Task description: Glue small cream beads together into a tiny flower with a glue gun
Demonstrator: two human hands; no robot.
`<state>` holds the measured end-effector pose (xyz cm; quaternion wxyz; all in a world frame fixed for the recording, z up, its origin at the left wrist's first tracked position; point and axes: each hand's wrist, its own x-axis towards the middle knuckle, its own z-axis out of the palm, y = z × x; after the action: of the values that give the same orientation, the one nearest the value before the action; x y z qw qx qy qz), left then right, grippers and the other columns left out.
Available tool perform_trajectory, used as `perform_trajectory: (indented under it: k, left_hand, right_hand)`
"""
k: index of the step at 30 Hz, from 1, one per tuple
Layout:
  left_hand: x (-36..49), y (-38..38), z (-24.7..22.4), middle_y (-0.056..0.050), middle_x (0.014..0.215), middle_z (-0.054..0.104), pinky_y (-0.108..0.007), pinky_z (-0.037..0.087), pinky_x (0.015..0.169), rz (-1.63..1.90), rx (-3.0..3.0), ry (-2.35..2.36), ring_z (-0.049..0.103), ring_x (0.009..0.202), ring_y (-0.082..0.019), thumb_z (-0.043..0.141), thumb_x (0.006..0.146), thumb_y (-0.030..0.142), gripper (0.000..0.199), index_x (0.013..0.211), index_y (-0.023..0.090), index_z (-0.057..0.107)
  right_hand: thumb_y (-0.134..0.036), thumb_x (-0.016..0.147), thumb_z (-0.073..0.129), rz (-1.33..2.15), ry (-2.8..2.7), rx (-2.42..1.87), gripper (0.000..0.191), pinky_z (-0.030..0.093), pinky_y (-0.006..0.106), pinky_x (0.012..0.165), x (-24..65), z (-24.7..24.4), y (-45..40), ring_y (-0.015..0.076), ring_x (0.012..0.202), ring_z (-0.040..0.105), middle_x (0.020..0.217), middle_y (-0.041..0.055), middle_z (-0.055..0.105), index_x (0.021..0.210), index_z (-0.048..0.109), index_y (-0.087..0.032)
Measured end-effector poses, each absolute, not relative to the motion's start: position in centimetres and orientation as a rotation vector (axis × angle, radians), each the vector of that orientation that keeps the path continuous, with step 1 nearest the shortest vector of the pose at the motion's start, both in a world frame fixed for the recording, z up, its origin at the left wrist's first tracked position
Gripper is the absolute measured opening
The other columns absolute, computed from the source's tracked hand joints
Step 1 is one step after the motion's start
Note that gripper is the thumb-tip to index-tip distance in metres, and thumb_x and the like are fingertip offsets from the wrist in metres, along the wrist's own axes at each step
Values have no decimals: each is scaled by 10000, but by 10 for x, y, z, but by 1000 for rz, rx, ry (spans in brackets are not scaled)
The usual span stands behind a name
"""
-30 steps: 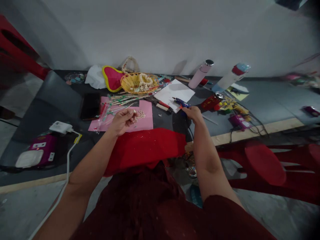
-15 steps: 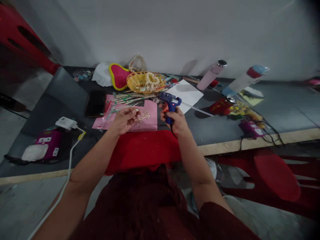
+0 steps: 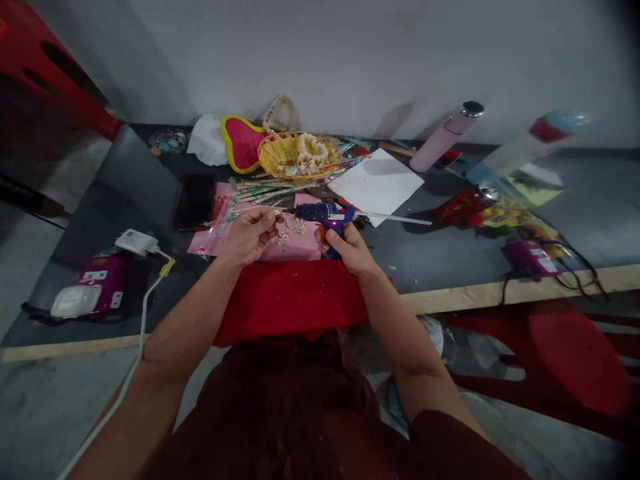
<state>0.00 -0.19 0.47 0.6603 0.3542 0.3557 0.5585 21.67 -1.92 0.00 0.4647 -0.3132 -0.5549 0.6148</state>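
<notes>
A: Where are we holding the glue gun (image 3: 341, 215)?

B: We are holding it near the middle of the frame, and its nozzle (image 3: 289, 211) is pointing left. Our right hand (image 3: 349, 248) is clamping round the handle, and a clear glue stick (image 3: 395, 219) is sticking out of the back toward the right.

A: And what are we doing with our left hand (image 3: 253, 235)?

B: We are pinching a small pale piece (image 3: 277, 213) between thumb and finger, just left of the middle. The nozzle is coming very near it; whether they are touching, we cannot tell.

A: What are we seeing below the nozzle?

B: A loose scatter of pale bits (image 3: 294, 229) is lying on the pink paper (image 3: 280, 252). Nearer us, at lower centre, a red cloth (image 3: 300, 300) is spreading across.

A: And farther out?

B: At upper centre a yellow basket (image 3: 279, 155) is holding a pale beaded ring (image 3: 313, 155). To its right, white paper (image 3: 377, 180) is lying flat. A dark phone (image 3: 196, 202) is resting left of centre, while a pink flask (image 3: 445, 139) is standing at upper right, with a red can (image 3: 463, 205) lower down.
</notes>
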Motion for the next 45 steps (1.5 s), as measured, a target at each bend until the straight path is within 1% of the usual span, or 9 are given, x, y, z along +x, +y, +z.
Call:
perform_trajectory:
  k: [10, 19, 22, 25, 31, 35, 38, 42, 45]
  left_hand:
    - [0, -2, 3, -18, 690, 647, -200, 459, 567, 1251, 836, 810, 542, 580, -62, 772, 634, 287, 202, 739, 153, 663]
    - [0, -2, 3, -33, 699, 657, -189, 453, 549, 1255, 826, 818, 512, 538, -45, 781, 619, 306, 231, 707, 132, 657]
    - [0, -1, 2, -19, 679, 640, -182, 445, 546, 1273, 840, 825, 532, 569, -56, 775, 626, 302, 215, 714, 144, 659]
    - [0, 0, 0, -12, 669, 624, -179, 441, 547, 1295, 851, 829, 545, 602, -65, 770, 634, 295, 198, 725, 153, 667]
    - [-1, 1, -3, -7, 682, 628, -185, 438, 523, 1335, 866, 861, 499, 540, -48, 777, 621, 302, 214, 758, 161, 691]
    - [-1, 2, -2, -8, 687, 628, -179, 422, 503, 1370, 872, 846, 474, 521, -39, 765, 642, 297, 182, 747, 164, 697]
    - [-1, 1, -1, -14, 719, 637, -180, 421, 498, 1377, 861, 854, 459, 514, -34, 760, 649, 301, 175, 716, 159, 683]
    - [-2, 2, 1, -15, 725, 645, -177, 405, 478, 1398, 825, 844, 450, 495, -29, 755, 659, 292, 165, 711, 164, 664]
    - [-2, 2, 0, -15, 737, 648, -181, 395, 465, 1406, 817, 851, 448, 484, -30, 743, 673, 289, 150, 727, 173, 663]
  right_hand:
    - [-460, 805, 599, 1528, -1387, -760, 346, 414, 230, 552, 217, -2, -19, 78, 589, 442, 741, -34, 503, 994, 398, -252]
    - [-417, 830, 585, 1533, -1405, -724, 318, 405, 244, 565, 219, -7, -17, 79, 603, 447, 774, -24, 509, 1022, 400, -243]
    - [-409, 833, 583, 1533, -1411, -732, 313, 410, 239, 566, 220, -7, -17, 78, 608, 455, 798, -17, 530, 1027, 405, -241]
    - [-423, 831, 580, 1513, -1433, -755, 317, 411, 236, 563, 220, -7, -17, 77, 602, 454, 810, -15, 543, 1026, 407, -243]
    - [-463, 818, 583, 1491, -1482, -788, 339, 425, 239, 569, 220, -7, -15, 78, 602, 461, 814, -11, 542, 1014, 413, -244]
    - [-467, 811, 587, 1531, -1418, -792, 325, 440, 241, 564, 220, -3, -18, 81, 595, 462, 834, 2, 574, 1004, 453, -243]
    - [-474, 825, 560, 1516, -1335, -804, 282, 450, 236, 549, 222, 4, -21, 73, 581, 478, 868, 19, 604, 942, 522, -220]
    - [-534, 831, 512, 1393, -1180, -932, 347, 458, 217, 510, 244, 17, -6, 67, 576, 523, 865, 27, 617, 895, 569, -198]
    - [-582, 812, 510, 1215, -1034, -1194, 399, 461, 214, 465, 277, 22, 20, 65, 509, 528, 739, 4, 601, 841, 558, -187]
